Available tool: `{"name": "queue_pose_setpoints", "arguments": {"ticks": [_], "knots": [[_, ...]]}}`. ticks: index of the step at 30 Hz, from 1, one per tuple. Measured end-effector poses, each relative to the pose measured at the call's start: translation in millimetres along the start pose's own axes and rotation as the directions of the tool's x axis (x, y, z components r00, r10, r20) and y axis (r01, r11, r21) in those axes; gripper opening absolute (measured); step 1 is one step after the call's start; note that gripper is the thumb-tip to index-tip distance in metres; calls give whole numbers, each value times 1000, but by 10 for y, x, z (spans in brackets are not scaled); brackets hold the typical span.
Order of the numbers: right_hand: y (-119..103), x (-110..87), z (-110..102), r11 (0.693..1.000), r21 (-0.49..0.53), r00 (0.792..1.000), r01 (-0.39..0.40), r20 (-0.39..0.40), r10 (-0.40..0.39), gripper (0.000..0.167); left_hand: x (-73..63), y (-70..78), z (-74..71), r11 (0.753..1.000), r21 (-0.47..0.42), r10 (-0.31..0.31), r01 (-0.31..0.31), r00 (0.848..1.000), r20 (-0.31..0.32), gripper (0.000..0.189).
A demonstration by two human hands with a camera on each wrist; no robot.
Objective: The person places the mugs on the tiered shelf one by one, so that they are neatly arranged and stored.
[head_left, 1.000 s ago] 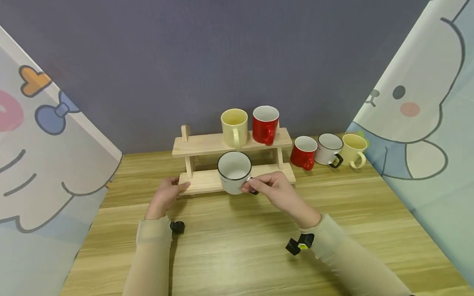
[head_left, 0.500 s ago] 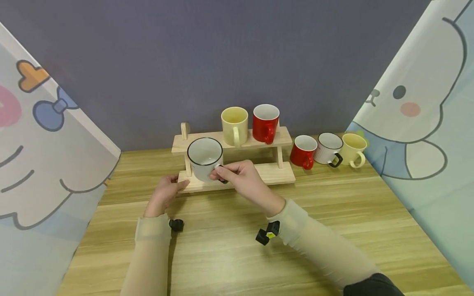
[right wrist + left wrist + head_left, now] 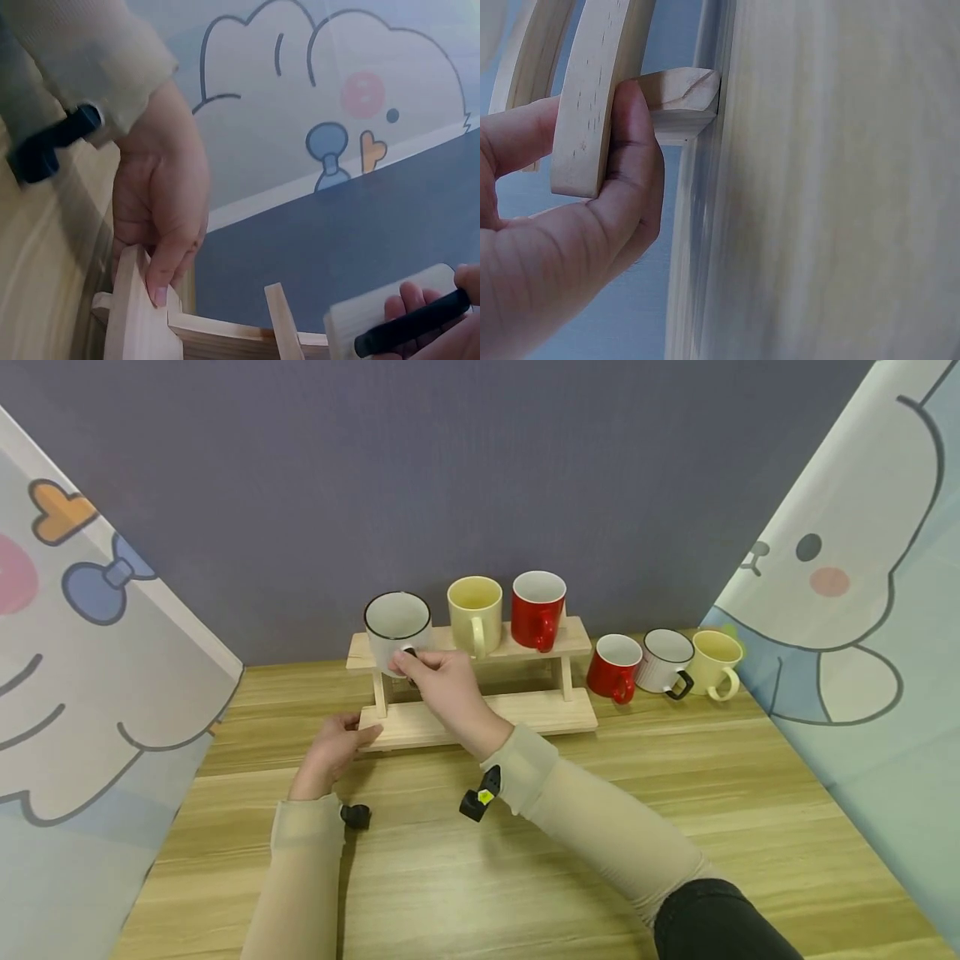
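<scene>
A white mug (image 3: 390,631) with a black rim is over the left end of the upper shelf of a two-tier wooden rack (image 3: 480,717). My right hand (image 3: 450,689) pinches its black handle (image 3: 412,322), thumb on one side and fingers on the other. At the lower shelf's left end, my left hand (image 3: 332,752) grips the board (image 3: 592,97) between thumb and fingers. Beside the white mug on the upper shelf stand a yellow mug (image 3: 467,622) and a red mug (image 3: 530,618), handles facing me.
Right of the rack, a red mug (image 3: 609,672), a white mug with a black handle (image 3: 658,668) and a yellow mug (image 3: 708,672) stand in a row on the wooden table (image 3: 675,777). A dark wall (image 3: 480,468) rises behind, with cartoon-printed panels on both sides.
My right hand has carried the white mug left, then up and back, from in front of the lower shelf to the upper shelf's left end. The left hand keeps its hold on the rack.
</scene>
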State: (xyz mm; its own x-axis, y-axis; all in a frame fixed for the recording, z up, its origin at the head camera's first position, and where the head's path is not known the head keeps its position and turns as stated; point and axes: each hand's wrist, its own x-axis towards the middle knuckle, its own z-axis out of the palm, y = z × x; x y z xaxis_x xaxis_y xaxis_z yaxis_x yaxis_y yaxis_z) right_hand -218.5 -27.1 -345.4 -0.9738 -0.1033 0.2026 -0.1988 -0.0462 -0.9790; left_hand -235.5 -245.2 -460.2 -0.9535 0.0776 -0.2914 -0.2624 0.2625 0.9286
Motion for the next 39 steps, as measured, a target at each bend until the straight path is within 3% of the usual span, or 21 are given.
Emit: {"name": "queue_pose_setpoints", "arguments": {"ticks": [7,15,24,34,39], "knots": [[40,194,137,998,36,994,-44,-98,47,23,10,1,0,1000,-11,-2,2,1000,9,62],[117,353,218,995,-47,981,-93,-172,84,23,16,-21,1,1000,-14,4,-4,1000,12,63],[129,435,209,989,-111,988,-95,-133,80,27,-23,11,-15,999,26,-21,20,1000,10,76],[114,395,153,984,-162,992,-71,-119,52,30,-20,16,-4,1000,7,-12,12,1000,12,72],[152,324,84,986,-168,994,-15,-109,-4,32,-8,5,-9,1000,3,-15,15,1000,9,70]]}}
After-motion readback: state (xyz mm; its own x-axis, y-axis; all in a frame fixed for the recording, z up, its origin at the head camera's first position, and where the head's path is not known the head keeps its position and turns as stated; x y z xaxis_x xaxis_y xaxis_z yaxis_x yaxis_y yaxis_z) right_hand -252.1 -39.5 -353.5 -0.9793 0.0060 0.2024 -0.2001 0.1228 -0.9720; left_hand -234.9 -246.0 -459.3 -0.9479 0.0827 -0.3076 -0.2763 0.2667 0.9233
